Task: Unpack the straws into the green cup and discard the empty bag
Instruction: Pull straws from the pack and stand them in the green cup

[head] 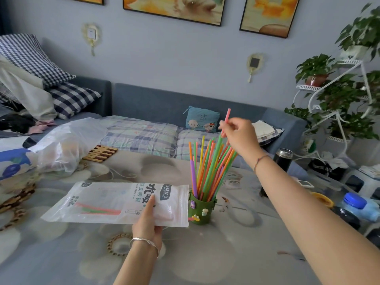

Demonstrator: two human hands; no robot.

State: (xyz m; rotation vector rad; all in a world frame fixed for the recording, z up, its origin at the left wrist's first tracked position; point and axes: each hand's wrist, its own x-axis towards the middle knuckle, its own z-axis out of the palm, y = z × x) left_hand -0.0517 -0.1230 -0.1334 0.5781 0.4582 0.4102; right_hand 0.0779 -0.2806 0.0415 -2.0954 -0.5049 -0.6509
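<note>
The green cup (pixel 202 210) stands on the table (pixel 236 254), just right of the bag's end, and holds a loose fan of straws (pixel 209 167) in orange, green, yellow and purple, all leaning out past its rim. Small figures are stuck on the cup's side.

Above the fan, the right hand (pixel 239 134) is raised with its fingers pinched on a single pink straw (pixel 226 118), whose upper end sticks up past the fingers.

The bag (pixel 115 202), white with a clear window, lies roughly flat just over the table. A few pink and green straws (pixel 98 209) show inside it through the window. The left hand (pixel 147 221) grips its lower edge, thumb pressed on top near the printed label and fingers underneath.

Farther left on the table sits a crumpled clear plastic bag (pixel 67 145). A black flask (pixel 282 159) stands off the table's right side, and a blue-capped bottle (pixel 357 204) lies nearer the right edge.
</note>
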